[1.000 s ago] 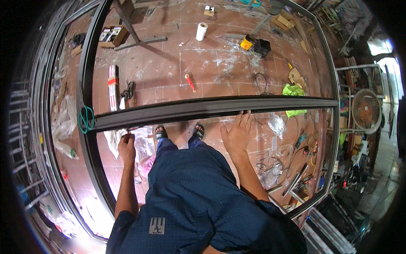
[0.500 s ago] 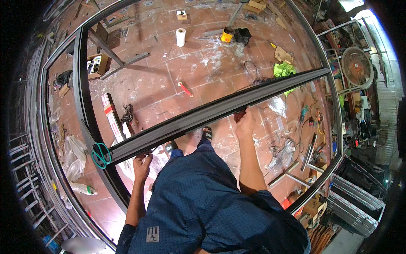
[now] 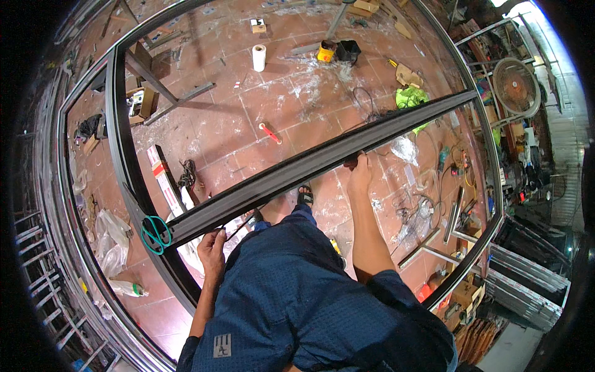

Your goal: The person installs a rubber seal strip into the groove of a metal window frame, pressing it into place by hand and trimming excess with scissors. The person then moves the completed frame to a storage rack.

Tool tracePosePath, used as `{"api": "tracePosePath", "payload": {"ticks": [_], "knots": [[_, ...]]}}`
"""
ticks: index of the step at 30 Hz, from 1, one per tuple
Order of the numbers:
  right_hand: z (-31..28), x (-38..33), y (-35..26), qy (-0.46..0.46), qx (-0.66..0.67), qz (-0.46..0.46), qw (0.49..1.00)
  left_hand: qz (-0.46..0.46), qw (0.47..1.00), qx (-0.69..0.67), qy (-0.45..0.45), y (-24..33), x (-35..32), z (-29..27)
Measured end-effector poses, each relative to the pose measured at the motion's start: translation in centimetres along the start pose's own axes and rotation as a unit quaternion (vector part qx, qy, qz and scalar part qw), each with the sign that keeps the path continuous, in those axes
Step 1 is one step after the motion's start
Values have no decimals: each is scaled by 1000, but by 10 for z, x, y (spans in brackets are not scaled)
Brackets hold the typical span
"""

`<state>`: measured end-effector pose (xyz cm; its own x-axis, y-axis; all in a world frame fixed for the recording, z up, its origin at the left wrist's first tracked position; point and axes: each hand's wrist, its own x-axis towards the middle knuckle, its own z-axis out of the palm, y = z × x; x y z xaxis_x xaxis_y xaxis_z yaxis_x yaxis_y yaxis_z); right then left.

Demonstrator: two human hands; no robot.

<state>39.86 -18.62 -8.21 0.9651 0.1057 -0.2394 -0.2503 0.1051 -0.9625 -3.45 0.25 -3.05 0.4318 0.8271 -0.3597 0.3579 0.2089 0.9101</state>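
Note:
A long black metal crossbar (image 3: 279, 175) with lengthwise grooves slants across a large black frame (image 3: 118, 124) in front of me. My left hand (image 3: 212, 249) is just below the bar's left end, its fingers pinched on a thin black strip (image 3: 238, 230) that runs up toward the bar's near edge. Farther right, my right hand (image 3: 357, 173) reaches up to the near edge, with its fingers curled around it from below; the fingertips are in shadow. A loop of teal cord (image 3: 156, 235) hangs at the corner where bar and frame meet.
On the tiled floor beyond lie a red-handled tool (image 3: 270, 133), a white roll (image 3: 259, 58), a yellow container (image 3: 326, 51) and a long box (image 3: 163, 177). Cables and metal pieces (image 3: 420, 247) spread at the right. A round fan (image 3: 515, 88) stands at far right.
My left hand has drawn back slightly from the bar's underside toward me, and the thin black strip now shows from its fingers. My right hand stays at the near edge.

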Motion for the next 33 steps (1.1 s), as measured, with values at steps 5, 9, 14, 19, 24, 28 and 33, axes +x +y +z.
{"api": "tracePosePath", "payload": {"ticks": [5,9,14,19,24,28,33], "knots": [[6,-5,-2,25,28,30,999,-1,999,48,8,0,2,-5],[7,-4,-9,17,21,18,999,3,999,32,3,2,4,-2],[1,12,7,15,-19,-9,1000,5,998,57,-1,0,8,-3],[-2,28,-4,59,-69,-87,992,9,999,38,3,-2,4,-3],[-17,52,-28,62,-141,-44,987,-7,997,71,8,13,2,-1],[5,29,3,112,-1,-71,991,9,996,83,12,8,3,0],[28,-39,32,-1,26,16,1000,4,997,75,33,1,3,0]]}}
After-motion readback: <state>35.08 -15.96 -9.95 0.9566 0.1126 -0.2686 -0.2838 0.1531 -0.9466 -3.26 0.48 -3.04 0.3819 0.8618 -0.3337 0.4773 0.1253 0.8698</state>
